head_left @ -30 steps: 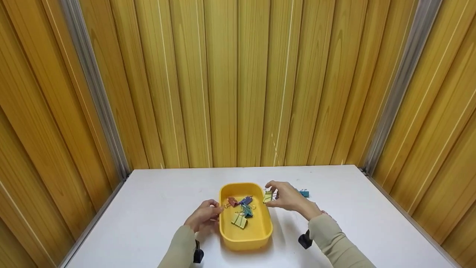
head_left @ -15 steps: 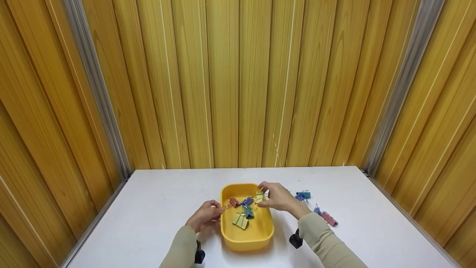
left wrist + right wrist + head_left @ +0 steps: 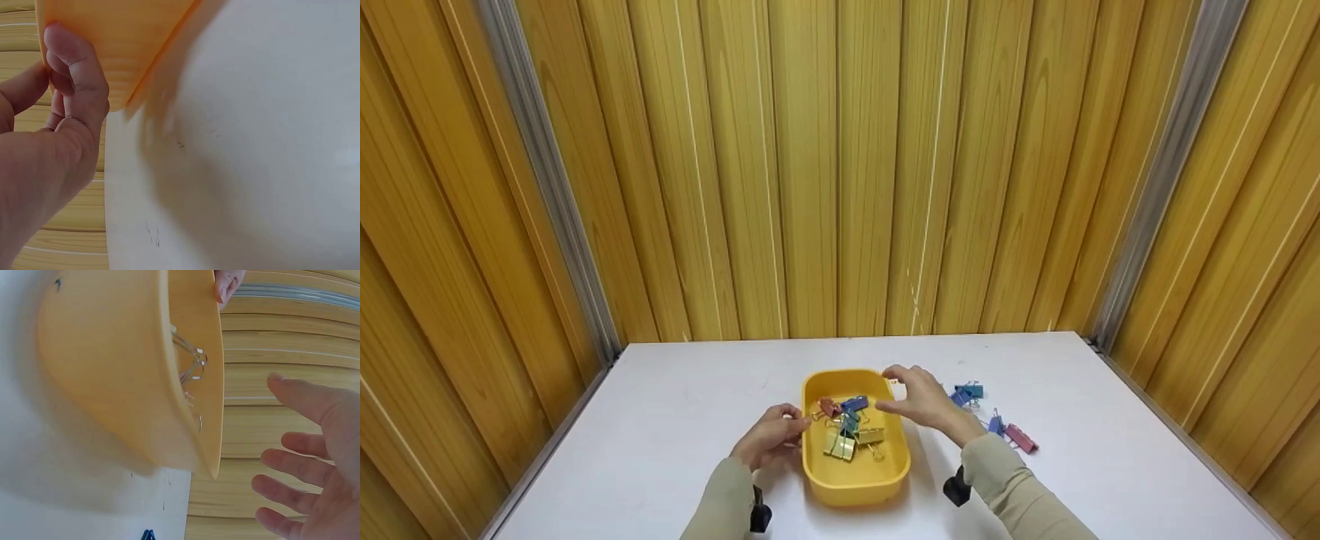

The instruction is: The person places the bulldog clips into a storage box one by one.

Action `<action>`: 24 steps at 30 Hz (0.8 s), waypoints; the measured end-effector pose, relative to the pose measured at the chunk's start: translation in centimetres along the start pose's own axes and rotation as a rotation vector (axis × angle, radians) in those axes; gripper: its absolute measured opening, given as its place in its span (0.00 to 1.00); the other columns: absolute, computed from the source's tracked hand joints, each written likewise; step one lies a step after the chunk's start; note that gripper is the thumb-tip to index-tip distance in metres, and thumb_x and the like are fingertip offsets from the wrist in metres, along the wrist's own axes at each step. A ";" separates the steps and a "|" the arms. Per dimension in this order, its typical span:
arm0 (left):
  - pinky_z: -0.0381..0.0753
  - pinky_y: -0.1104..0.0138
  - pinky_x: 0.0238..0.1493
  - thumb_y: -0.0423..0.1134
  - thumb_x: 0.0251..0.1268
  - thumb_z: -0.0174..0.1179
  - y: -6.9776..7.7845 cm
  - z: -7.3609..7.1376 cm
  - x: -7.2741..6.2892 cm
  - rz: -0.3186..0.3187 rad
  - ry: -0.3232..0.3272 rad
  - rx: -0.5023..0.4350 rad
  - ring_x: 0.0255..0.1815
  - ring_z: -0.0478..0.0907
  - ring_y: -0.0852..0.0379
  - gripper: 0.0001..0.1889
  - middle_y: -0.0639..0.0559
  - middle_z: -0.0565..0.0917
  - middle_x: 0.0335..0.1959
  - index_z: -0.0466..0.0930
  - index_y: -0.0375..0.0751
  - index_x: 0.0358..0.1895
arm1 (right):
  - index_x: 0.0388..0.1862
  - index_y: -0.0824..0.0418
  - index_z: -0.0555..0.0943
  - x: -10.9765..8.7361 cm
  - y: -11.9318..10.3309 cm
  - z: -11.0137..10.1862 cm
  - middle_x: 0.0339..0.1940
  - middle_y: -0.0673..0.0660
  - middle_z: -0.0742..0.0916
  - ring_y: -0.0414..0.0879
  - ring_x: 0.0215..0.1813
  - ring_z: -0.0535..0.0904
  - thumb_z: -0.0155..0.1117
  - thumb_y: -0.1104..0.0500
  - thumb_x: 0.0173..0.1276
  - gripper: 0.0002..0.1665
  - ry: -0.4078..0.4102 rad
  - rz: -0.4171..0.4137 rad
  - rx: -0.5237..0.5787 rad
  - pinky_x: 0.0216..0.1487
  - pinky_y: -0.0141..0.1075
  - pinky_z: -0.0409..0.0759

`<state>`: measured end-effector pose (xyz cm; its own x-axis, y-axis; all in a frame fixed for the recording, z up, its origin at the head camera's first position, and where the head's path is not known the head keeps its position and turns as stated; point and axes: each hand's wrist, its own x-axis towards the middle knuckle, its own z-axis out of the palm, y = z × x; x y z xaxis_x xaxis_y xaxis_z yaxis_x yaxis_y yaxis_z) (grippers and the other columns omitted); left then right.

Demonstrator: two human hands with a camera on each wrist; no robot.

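Observation:
A yellow plastic box (image 3: 859, 493) stands on the table. My left hand (image 3: 772, 433) pinches its left rim between thumb and fingers; in the left wrist view the fingers (image 3: 84, 93) lie along the outer wall. Inside the box are several binder clips: a red one (image 3: 829, 407), a blue one (image 3: 855, 403), a teal one (image 3: 849, 424), a yellow one (image 3: 840, 447) and another yellow clip (image 3: 871, 436) beside it. Over the right rim hovers my right hand (image 3: 924, 399), fingers spread and holding nothing, as the right wrist view confirms.
More binder clips lie on the white table (image 3: 675, 420) to the right of the box: a teal one (image 3: 973, 391), a blue one (image 3: 961, 397), a purple one (image 3: 996, 424) and a pinkish-red one (image 3: 1021, 438). Wood-patterned walls (image 3: 840, 187) enclose the table's back and sides.
My right hand carried a yellow binder clip left over the rim and let it go; it now lies among the others in the box. The left hand kept its hold on the rim.

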<state>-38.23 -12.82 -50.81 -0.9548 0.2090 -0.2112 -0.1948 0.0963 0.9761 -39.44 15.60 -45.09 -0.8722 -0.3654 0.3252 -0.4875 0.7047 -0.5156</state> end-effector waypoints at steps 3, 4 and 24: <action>0.77 0.70 0.27 0.36 0.66 0.58 0.0 0.0 0.0 -0.001 0.003 0.003 0.27 0.76 0.59 0.08 0.50 0.78 0.29 0.67 0.41 0.38 | 0.54 0.63 0.78 -0.6 1.1 -0.7 0.53 0.62 0.84 0.57 0.53 0.78 0.72 0.49 0.59 0.29 0.051 0.025 0.018 0.55 0.53 0.76; 0.77 0.71 0.27 0.36 0.66 0.58 0.1 0.0 0.0 -0.003 0.003 0.004 0.27 0.76 0.59 0.08 0.50 0.78 0.29 0.67 0.41 0.39 | 0.54 0.63 0.79 -0.8 1.6 -1.0 0.53 0.62 0.84 0.57 0.54 0.78 0.72 0.50 0.59 0.28 0.071 0.040 0.022 0.56 0.53 0.76; 0.78 0.71 0.28 0.35 0.68 0.56 0.0 -0.1 -0.1 0.010 -0.012 0.003 0.27 0.76 0.60 0.07 0.51 0.79 0.29 0.67 0.40 0.39 | 0.64 0.73 0.70 -3.2 9.5 -2.9 0.64 0.73 0.75 0.70 0.68 0.67 0.59 0.68 0.65 0.28 0.037 0.294 -0.028 0.67 0.59 0.66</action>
<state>-38.15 -12.93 -50.78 -0.9540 0.2211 -0.2025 -0.1851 0.0971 0.9779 -41.13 25.22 -48.71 -0.9734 -0.1215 0.1944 -0.2128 0.7938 -0.5697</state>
